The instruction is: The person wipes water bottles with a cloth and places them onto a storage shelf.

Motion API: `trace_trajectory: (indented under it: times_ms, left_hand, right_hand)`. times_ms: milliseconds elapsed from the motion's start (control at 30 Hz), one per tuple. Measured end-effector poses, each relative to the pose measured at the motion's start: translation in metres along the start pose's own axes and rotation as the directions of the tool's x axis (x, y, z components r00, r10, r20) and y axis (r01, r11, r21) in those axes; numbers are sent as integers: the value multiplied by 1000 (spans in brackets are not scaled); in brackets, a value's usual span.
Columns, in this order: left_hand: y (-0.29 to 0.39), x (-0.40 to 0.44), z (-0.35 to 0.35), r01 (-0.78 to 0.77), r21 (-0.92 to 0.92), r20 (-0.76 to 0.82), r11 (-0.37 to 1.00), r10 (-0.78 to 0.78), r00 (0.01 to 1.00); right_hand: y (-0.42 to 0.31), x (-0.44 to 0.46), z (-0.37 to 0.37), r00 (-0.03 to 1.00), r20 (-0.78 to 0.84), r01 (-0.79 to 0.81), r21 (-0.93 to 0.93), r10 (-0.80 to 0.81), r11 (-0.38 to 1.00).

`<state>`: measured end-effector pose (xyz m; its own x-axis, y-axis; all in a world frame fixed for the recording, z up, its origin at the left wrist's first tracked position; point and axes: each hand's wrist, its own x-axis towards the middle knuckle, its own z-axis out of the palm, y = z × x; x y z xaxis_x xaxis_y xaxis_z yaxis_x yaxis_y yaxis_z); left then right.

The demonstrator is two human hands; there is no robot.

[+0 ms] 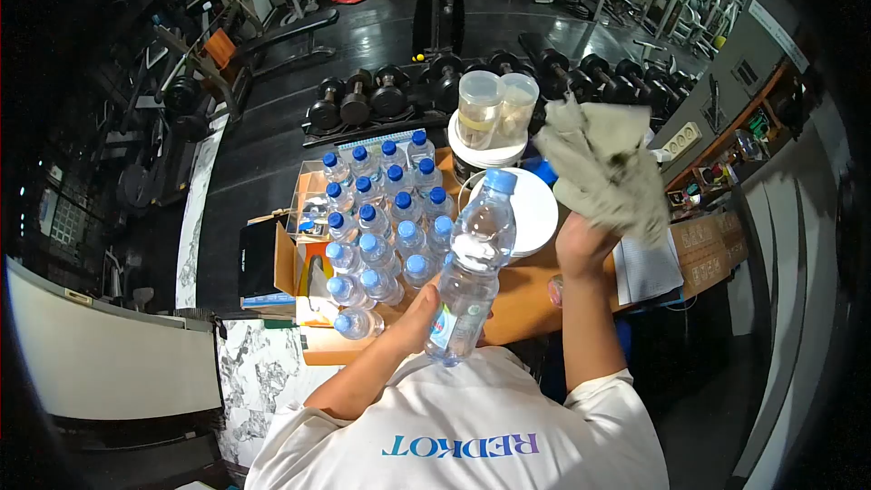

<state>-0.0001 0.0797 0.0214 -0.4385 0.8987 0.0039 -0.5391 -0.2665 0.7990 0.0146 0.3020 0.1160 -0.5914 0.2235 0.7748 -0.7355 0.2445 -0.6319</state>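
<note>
My left hand [422, 316] is wrapped round a clear plastic water bottle [474, 259] with a blue cap, held close to my chest and tilted slightly to the right. Raised on the right, my right hand [582, 243] grips a crumpled grey-beige cloth [608, 168], which is blurred at its edges. The cloth is apart from the bottle. Left of the held bottle, several water bottles [381, 254] with blue caps stand in rows on the wooden desk [522, 304].
White tubs [535, 209] and two clear containers [481, 109] stand behind the held bottle. A notebook [646, 268] and a cardboard box [703, 249] lie at the right. Dumbbells [356, 100] line a rack beyond the desk. An open box [272, 259] sits at the left.
</note>
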Motion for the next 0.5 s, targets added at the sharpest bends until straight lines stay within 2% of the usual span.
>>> trace_trajectory:
  times_ms: [33,100,133,167,233,267,333,367,400,433,467,500]
  left_hand:
    - [0,1,1,-22,12,-45,1000,22,999]
    - [1,1,0,-20,52,-95,998,25,995]
    - [1,1,-1,-19,92,-145,996,33,989]
    - [0,1,-1,-14,93,-139,996,27,990]
    - [-3,-1,-5,5,168,-238,986,36,971]
    - [-6,-4,-10,23,205,-291,978,39,956]
    - [-15,-12,-21,60,269,-397,961,54,916]
    - [-21,-15,-27,81,296,-446,952,63,893]
    - [-24,-14,-36,-75,-5,-368,997,68,927]
    - [-27,-17,-40,-74,-6,-370,997,66,927]
    - [-21,-18,-34,-68,79,-384,995,93,919]
    - [-16,-18,-32,-62,165,-395,984,123,911]
  right_hand:
    - [3,-2,16,1000,-2,0,1,0,1000]
    - [6,-16,40,986,98,-120,-120,132,985]
    - [-25,-9,54,923,383,266,-581,-30,769]
    - [-29,-14,57,907,421,256,-578,15,775]
    - [-30,-32,60,852,516,202,-480,88,854]
    - [-26,-43,61,856,509,198,-479,87,855]
    - [-15,-63,59,777,628,210,-321,42,923]
    - [-7,-65,54,779,625,205,-321,44,924]
    - [2,-62,44,832,550,48,-207,76,977]
    - [9,-62,35,870,477,-101,-73,123,992]
    - [8,-71,26,937,253,-193,-199,241,961]
    - [6,-77,22,947,6,-304,-296,320,905]
